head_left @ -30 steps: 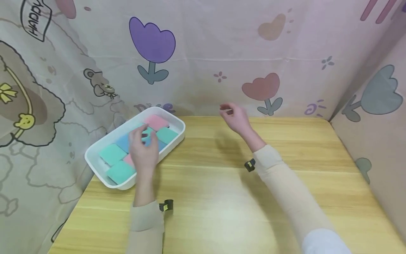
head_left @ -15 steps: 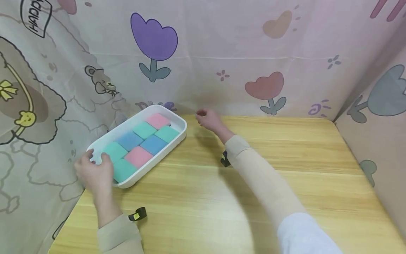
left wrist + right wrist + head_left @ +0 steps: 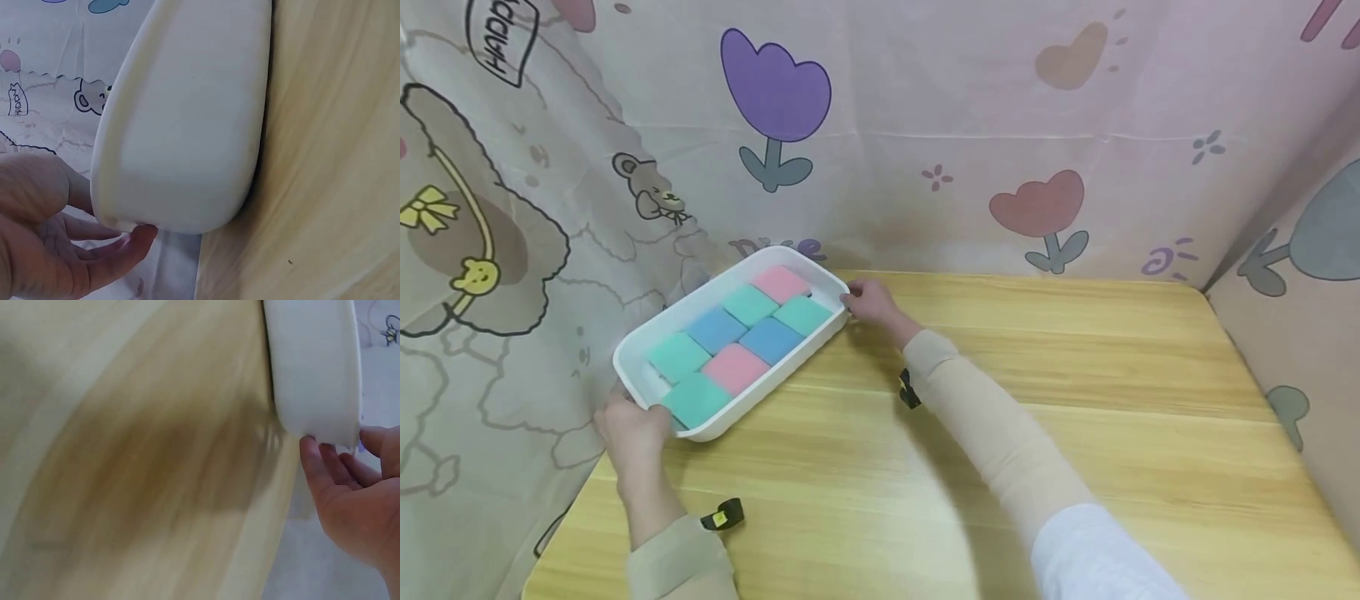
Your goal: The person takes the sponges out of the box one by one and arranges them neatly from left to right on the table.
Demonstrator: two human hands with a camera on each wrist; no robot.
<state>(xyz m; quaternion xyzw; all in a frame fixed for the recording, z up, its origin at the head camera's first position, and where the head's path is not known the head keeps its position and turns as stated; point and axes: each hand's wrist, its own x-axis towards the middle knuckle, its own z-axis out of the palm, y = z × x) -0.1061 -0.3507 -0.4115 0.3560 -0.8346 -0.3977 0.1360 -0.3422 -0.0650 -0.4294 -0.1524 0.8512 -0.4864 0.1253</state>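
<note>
Left hand (image 3: 636, 429) and right hand (image 3: 871, 302) pinch opposite ends of the tray (image 3: 775, 373), which sits between them on the tabletop (image 3: 880, 467); should one rise first, the squares (image 3: 736, 368) could slide toward the other.

Wood tbl (image 3: 1075, 350), cloth bkdrp (image 3: 887, 75) w/ 1 purple tulip (image 3: 777, 92), 1 red tulip (image 3: 1041, 207)

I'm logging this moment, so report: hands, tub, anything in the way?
Left hand, right hand gripping opposite ends of white tub. Tub seemingly on table, eight colored squares inside. Patterned curtain close behind.
</note>
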